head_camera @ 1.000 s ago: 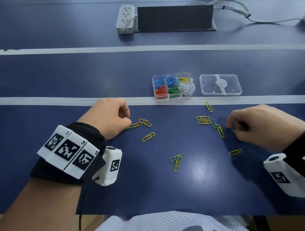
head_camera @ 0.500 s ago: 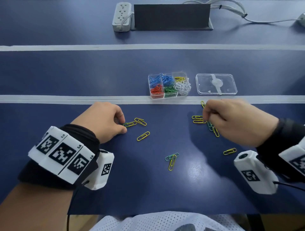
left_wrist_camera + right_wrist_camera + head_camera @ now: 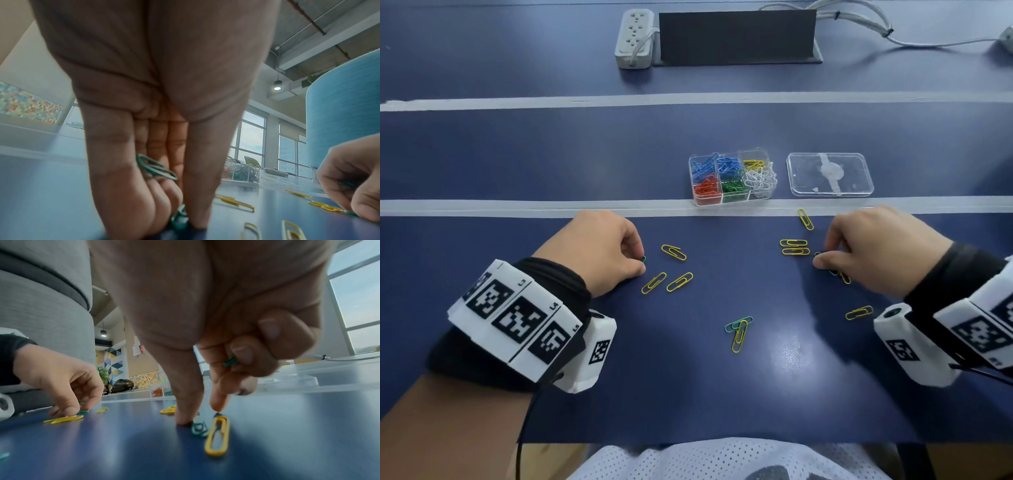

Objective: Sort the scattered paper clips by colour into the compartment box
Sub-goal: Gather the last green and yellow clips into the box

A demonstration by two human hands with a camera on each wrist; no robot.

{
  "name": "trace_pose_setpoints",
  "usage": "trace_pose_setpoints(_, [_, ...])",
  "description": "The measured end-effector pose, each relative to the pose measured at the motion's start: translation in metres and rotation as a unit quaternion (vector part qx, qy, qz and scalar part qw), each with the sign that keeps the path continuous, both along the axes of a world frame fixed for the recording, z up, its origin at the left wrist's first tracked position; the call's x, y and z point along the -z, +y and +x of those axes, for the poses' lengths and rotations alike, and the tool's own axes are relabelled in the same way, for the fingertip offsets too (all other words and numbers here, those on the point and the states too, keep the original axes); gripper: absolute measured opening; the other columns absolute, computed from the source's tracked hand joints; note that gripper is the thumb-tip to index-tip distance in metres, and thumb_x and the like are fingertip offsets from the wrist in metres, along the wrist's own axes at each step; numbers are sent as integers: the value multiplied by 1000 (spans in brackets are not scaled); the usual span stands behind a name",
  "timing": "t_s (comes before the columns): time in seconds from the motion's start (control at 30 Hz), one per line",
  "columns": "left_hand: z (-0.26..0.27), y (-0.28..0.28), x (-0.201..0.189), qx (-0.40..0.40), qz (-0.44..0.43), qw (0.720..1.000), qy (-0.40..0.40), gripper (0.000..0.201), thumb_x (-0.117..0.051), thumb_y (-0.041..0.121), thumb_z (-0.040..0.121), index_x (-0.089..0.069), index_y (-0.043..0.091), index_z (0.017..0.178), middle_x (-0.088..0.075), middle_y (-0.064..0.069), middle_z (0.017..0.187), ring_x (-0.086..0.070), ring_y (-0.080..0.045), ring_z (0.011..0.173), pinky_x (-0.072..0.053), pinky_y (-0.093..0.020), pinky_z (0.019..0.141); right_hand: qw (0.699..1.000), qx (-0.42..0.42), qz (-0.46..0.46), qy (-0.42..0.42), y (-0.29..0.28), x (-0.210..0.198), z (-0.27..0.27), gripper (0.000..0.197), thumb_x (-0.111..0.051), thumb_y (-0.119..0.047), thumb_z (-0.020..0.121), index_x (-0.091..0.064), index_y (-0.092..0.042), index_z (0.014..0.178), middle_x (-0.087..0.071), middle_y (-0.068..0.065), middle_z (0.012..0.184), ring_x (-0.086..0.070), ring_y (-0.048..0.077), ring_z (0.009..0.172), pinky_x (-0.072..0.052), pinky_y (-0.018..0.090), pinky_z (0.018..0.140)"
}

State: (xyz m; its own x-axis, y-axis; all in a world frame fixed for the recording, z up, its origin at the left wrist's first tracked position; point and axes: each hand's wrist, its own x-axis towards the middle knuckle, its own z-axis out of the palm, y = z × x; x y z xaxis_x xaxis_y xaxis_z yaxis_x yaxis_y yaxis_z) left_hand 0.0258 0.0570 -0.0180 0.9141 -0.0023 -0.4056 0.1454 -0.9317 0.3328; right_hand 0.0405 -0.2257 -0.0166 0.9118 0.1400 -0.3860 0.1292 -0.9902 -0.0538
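Left hand rests on the blue worktop, thumb and forefinger pinching a green clip against the surface, while another green clip lies tucked under its curled fingers, as the left wrist view shows. Right hand is down too: thumb and forefinger tips sit either side of a green clip lying flat, just beside a yellow clip, and its curled fingers grip a further green clip in the palm. Yellow clips are scattered between the hands, three near the left hand, a pair side by side close to the right, one by the white strip and one near the right wrist. A teal and a yellow clip overlap nearer the body. The box stands on the strip beyond, holding blue, red, green, yellow and white clips in separate compartments; its clear lid lies just to its right.
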Motion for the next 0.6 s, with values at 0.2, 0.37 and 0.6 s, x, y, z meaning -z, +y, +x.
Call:
trace_pose_setpoints(0.2, [-5, 2, 0, 8, 25, 1000, -14, 7, -67, 19, 76, -68, 25, 74, -58, 15, 63, -53, -2, 61, -43, -21, 65, 1000, -23, 7, 13, 2, 2, -1, 18, -55, -31, 88, -65, -16, 87, -66, 2, 87, -57, 24, 89, -42, 28, 75])
trace_pose_setpoints(0.37, [-7, 4, -2, 11, 29, 999, -9, 17, -60, 10, 74, -63, 23, 84, -60, 12, 67, -54, -8, 65, -45, -23, 66, 999, -45, 20, 8, 5, 3, -4, 15, -52, -25, 86, -62, -14, 83, -65, 1, 82, -56, 25, 83, -41, 29, 71])
trace_pose_setpoints(0.6, [-9, 5, -6, -63, -227, 969, 74, 23, -49, -3, 83, -65, 13, 84, -66, -2, 67, -72, -13, 61, -59, -21, 63, 982, -105, 159, 6, 24, -2, -16, 10, -49, -16, 83, -43, -23, 79, -51, -11, 62, -46, 14, 58, -37, 24, 59])
